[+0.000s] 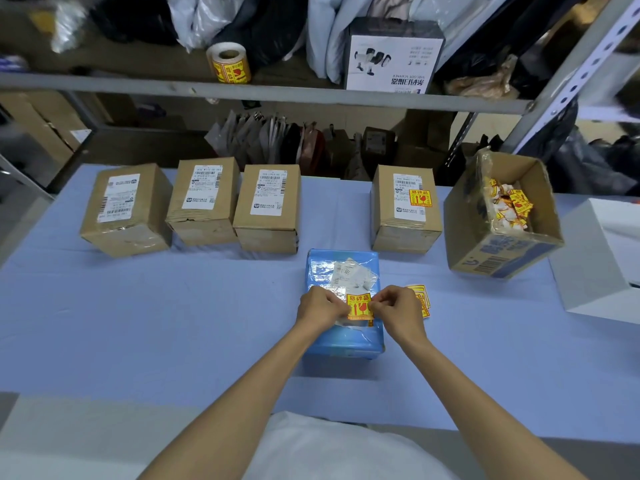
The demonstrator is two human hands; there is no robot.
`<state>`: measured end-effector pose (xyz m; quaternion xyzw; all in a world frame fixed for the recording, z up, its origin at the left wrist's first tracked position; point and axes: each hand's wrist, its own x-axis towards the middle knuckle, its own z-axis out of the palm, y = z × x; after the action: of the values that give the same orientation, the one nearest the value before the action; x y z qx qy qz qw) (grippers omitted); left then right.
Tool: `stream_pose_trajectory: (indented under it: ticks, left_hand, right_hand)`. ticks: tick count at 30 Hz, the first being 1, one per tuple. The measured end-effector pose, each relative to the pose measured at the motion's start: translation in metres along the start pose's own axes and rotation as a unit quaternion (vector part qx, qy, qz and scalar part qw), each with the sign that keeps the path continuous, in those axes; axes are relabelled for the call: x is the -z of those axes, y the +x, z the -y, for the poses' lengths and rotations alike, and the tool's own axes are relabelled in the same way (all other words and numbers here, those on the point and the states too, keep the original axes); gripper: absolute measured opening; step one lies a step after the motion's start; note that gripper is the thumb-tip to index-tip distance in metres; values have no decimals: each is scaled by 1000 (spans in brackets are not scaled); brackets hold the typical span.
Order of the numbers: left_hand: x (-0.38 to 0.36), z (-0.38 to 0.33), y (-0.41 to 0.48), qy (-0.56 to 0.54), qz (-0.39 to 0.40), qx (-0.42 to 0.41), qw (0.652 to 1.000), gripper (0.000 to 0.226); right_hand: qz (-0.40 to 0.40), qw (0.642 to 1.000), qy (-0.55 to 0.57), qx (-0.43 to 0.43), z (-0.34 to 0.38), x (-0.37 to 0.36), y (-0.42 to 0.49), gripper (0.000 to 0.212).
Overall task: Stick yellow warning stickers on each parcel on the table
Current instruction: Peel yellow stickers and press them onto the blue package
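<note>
Pinching a yellow sticker (359,305) by its edges with left hand (320,306) and right hand (396,308) over the blue parcel (343,303) on the table (138,306); risk of creasing on slick wrap.

"易碎品" on yellow sticker (359,305); same on cardboard parcel (405,206).

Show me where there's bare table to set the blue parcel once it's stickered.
Free: the gap between the third box and the stickered box, and the wide cloth left of the blue parcel. Crowded: right side, with loose stickers, scrap box and white box.
</note>
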<state>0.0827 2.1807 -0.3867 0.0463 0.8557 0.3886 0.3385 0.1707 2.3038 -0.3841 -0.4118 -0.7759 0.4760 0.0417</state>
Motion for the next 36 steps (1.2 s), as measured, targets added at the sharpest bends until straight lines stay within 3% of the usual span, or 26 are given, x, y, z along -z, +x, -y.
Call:
stream_pose_trajectory:
  ticks: [16,19,22,28,31,36]
  left_hand:
    - [-6,1,-5,87,5,-7,996,6]
    - [-7,-3,-4,108,13,-6,994,14]
    - [-4,-4,-1,157,8,-25,987,31]
    - [2,-1,-3,134,25,-162,977,17]
    - [1,-2,-4,153,39,-169,973,19]
    - [16,3,3,158,37,-144,976,22]
  right_hand:
    - [-2,997,-73,28,-11,-5,1,9]
    - [-10,994,-105,32,-11,-6,2,10]
    - [-19,988,-148,29,-12,0,4,28]
    - [-21,995,-88,30,-13,-2,7,26]
    - [-33,994,-108,6,-11,-6,8,30]
    - [5,998,-63,-7,-12,-2,13,15]
